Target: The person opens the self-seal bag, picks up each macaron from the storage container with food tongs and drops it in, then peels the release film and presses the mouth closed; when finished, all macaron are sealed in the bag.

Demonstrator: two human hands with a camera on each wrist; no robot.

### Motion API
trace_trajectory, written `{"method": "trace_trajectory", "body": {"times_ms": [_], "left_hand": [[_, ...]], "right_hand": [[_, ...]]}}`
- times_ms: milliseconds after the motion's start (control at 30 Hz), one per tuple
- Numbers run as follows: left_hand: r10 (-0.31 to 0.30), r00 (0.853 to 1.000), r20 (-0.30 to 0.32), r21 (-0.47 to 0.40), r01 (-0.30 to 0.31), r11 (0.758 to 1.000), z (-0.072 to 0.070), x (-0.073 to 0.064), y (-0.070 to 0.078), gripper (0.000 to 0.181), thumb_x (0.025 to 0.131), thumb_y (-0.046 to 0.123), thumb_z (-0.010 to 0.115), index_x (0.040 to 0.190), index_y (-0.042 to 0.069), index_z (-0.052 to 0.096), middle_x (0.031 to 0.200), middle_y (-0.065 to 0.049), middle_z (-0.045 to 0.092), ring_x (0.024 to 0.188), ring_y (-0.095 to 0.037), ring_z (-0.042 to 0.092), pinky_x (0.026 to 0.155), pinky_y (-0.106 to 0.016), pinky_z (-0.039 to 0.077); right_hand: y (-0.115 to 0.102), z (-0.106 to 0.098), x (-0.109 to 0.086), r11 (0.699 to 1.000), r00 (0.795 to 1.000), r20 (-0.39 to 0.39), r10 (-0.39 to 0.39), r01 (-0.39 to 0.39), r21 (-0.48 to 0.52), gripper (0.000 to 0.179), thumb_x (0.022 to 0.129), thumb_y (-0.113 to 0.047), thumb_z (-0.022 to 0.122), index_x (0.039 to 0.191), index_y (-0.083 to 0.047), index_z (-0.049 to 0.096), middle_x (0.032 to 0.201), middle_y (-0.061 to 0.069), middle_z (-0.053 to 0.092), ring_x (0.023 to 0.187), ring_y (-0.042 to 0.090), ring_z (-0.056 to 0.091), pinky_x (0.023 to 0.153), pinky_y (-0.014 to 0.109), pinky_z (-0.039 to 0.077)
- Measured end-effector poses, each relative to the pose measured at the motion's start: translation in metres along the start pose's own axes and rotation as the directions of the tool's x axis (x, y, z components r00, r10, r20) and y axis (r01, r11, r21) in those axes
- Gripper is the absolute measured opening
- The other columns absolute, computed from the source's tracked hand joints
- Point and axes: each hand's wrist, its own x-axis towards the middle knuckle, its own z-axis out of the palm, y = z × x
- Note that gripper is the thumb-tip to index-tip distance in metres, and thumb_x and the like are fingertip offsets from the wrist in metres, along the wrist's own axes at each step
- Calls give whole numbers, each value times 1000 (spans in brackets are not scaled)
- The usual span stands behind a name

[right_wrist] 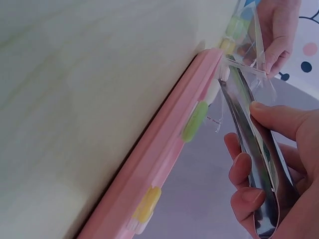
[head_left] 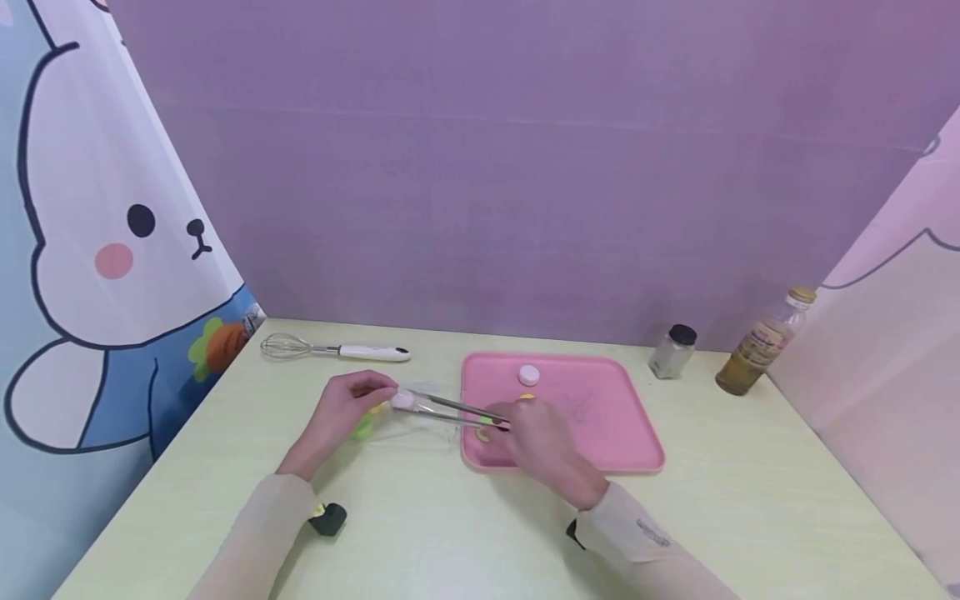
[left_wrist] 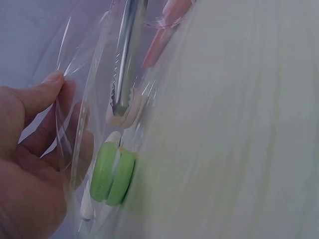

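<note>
My left hand pinches the edge of a clear plastic bag between thumb and fingers. Inside the bag lie a green macaron and a yellow one. My right hand grips metal tongs, whose serrated tips reach into the bag's mouth. Between those tips is a pale pink macaron, just above the green one. On the pink tray under my right hand sit a whitish macaron, a green macaron and a yellow macaron.
A whisk with a white handle lies at the back left of the table. At the back right stand a small glass jar with a black lid and a corked bottle of brown liquid. A purple backdrop rises behind the table.
</note>
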Motion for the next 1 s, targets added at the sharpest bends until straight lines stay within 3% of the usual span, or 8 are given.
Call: {"method": "trace_trajectory", "body": {"times_ms": [233, 467, 1000], "left_hand": [[4, 1000, 5, 1, -4, 1000, 0, 0, 1, 15, 95, 12, 73, 106, 2, 75, 103, -9, 74, 95, -31, 67, 80, -32, 55], [-6, 1000, 7, 2, 6, 1000, 1, 0, 1, 14, 95, 13, 73, 105, 4, 75, 102, -8, 74, 95, -29, 67, 79, -26, 53], [-1, 1000, 20, 0, 1, 1000, 2, 0, -2, 17, 95, 17, 74, 105, 3, 75, 103, -8, 73, 94, -29, 64, 80, -30, 54]], "right_hand": [[-2, 1, 4, 1000, 1000, -5, -8, 8, 0, 4, 87, -20, 78, 90, -18, 79, 56, -14, 47, 47, -2, 31, 39, 17, 27], [-7, 2, 6, 1000, 1000, 0, 1, -1, 8, 7, 87, -19, 79, 93, -16, 80, 56, -14, 48, 46, -2, 30, 39, 17, 26], [-9, 6, 8, 998, 999, 4, 46, -46, 42, 14, 87, -16, 78, 101, -16, 80, 52, -13, 33, 46, 1, 24, 40, 20, 22]]}}
